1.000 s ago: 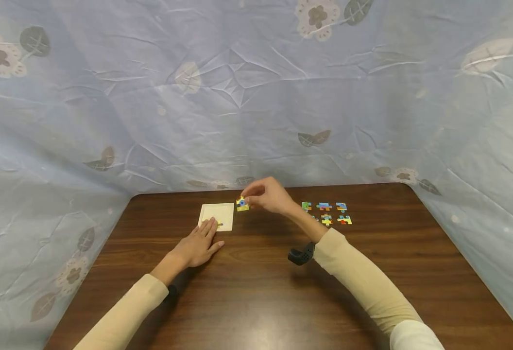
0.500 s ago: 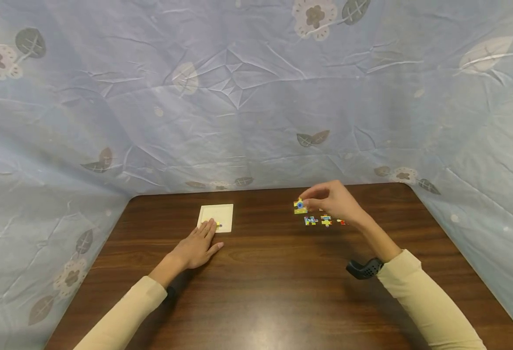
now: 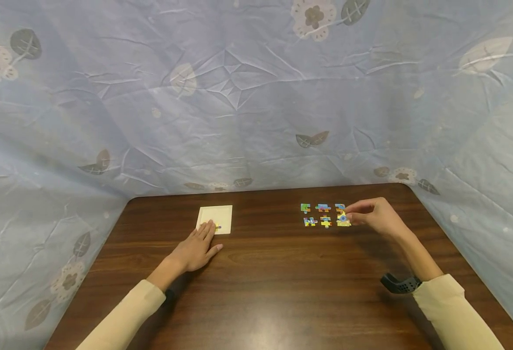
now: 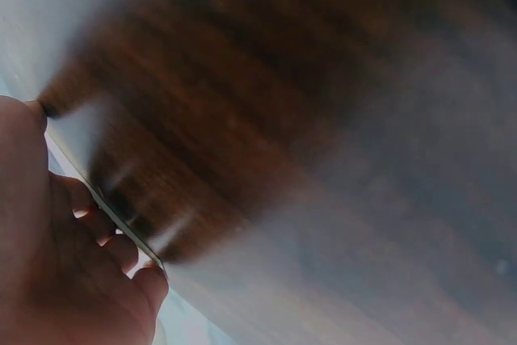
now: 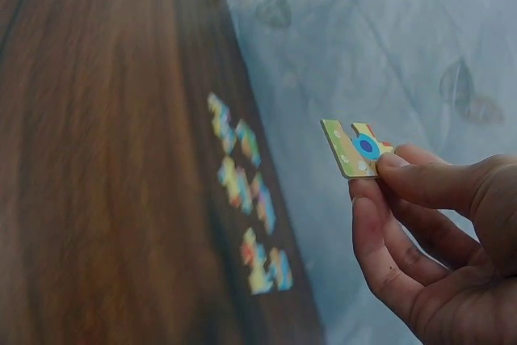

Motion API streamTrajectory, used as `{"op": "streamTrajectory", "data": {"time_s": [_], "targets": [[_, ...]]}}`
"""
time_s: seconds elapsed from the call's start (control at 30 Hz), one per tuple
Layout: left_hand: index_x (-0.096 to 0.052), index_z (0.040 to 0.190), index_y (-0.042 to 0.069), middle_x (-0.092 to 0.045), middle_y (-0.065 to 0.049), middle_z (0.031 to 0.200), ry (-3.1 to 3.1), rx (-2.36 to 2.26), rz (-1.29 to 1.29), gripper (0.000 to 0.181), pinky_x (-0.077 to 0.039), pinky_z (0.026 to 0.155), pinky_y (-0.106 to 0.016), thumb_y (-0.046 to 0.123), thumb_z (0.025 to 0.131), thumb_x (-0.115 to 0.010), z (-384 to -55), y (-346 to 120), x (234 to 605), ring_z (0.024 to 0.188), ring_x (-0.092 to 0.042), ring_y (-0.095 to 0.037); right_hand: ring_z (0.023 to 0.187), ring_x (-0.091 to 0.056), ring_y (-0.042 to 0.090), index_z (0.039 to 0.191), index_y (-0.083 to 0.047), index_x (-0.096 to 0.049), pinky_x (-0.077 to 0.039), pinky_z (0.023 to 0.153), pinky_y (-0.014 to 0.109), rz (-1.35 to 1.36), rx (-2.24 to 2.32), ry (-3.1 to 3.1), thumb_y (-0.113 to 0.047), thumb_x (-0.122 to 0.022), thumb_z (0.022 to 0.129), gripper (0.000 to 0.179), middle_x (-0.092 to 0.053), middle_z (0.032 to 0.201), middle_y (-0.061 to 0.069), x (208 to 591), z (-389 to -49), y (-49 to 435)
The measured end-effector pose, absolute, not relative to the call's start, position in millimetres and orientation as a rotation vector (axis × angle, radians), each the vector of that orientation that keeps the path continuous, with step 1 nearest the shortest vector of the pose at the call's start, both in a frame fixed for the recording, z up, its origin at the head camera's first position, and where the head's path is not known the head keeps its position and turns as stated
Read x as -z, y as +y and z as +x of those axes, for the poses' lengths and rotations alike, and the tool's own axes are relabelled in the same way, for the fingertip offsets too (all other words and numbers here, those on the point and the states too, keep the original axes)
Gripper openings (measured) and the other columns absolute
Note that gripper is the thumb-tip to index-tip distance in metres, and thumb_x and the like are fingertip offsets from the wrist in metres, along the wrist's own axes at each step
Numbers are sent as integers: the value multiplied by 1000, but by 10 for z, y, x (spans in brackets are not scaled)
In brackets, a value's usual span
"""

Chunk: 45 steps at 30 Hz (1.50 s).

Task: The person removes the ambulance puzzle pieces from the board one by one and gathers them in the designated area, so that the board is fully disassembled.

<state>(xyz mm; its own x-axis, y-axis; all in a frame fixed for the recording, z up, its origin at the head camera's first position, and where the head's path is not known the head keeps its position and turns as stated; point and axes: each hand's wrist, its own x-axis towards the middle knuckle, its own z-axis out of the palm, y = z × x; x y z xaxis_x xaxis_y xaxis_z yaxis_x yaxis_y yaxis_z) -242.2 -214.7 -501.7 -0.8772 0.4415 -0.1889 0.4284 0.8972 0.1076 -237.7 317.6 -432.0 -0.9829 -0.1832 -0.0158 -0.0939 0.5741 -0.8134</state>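
Note:
A yellow-green puzzle piece with a blue ring [image 5: 366,147] is pinched between the thumb and fingers of my right hand [image 3: 381,217]. In the head view it hovers over the right end of the loose pieces and partly covers them. My left hand [image 3: 192,252] lies with straight fingers on the lower left part of a cream square puzzle tray [image 3: 221,214]. Close to its fingertips, a small yellow and blue piece [image 3: 218,226] shows in the tray, partly hidden by the fingers.
Several loose puzzle pieces [image 3: 323,208] lie in two rows on the dark wooden table [image 3: 256,277], right of the tray. Behind the table's far edge hangs a pale blue flowered cloth [image 3: 261,97].
My right hand has carried the pinched puzzle piece from beside the tray rightward to the loose pieces. The left hand has stayed on the tray.

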Motion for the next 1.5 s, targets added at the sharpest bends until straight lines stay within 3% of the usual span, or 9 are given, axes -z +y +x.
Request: {"op": "streamTrajectory", "data": {"time_s": [0.2, 0.33, 0.63, 0.9, 1.13, 1.5], "targets": [[-12, 167, -1, -7, -21, 177, 2851, -102, 657, 81, -17, 135, -59, 55, 113, -34, -2410, -2136, 5006, 165, -12, -42, 93, -80, 23, 122, 0, -77, -67, 84, 39, -175, 1445, 2638, -17, -77, 98, 30, -78, 116, 22, 4554, -2368, 3313], [-12, 167, -2, -8, -22, 177, 2863, -105, 661, 80, -17, 135, -59, 53, 113, -34, -2416, -2143, 5006, 165, -12, -42, 90, -79, 18, 121, 5, -75, -68, 82, 35, -173, 1489, 2604, -11, -75, 98, 28, -76, 117, 26, 4686, -2400, 3361], [-14, 167, -2, -9, -21, 177, 2863, -97, 667, 80, -18, 134, -59, 54, 113, -34, -2410, -2152, 5035, 165, -13, -42, 87, -78, 12, 118, 10, -74, -67, 79, 30, -142, 1488, 2555, -6, -74, 97, 26, -78, 111, 20, 4906, -2433, 3425], [-15, 167, -3, -11, -23, 177, 2868, -123, 670, 79, -18, 134, -60, 52, 113, -35, -2401, -2159, 5039, 164, -14, -43, 85, -77, 15, 114, 5, -78, -67, 73, 29, -180, 1305, 2718, -10, -75, 97, 23, -77, 114, 26, 4920, -2450, 3391], [-15, 167, -3, -10, -22, 177, 2867, -117, 669, 80, -18, 134, -60, 53, 113, -34, -2403, -2161, 5031, 165, -13, -42, 81, -77, 18, 115, -1, -80, -62, 68, 27, -167, 1122, 2795, -15, -77, 96, 23, -80, 108, 19, 4902, -2447, 3340], [-14, 167, -3, -9, -22, 177, 2855, -124, 666, 79, -17, 135, -59, 53, 114, -33, -2413, -2169, 4997, 165, -12, -42, 79, -73, 18, 109, -2, -82, -60, 68, 35, -224, 945, 2893, -10, -72, 98, 17, -81, 104, 20, 4865, -2457, 3243]]}}
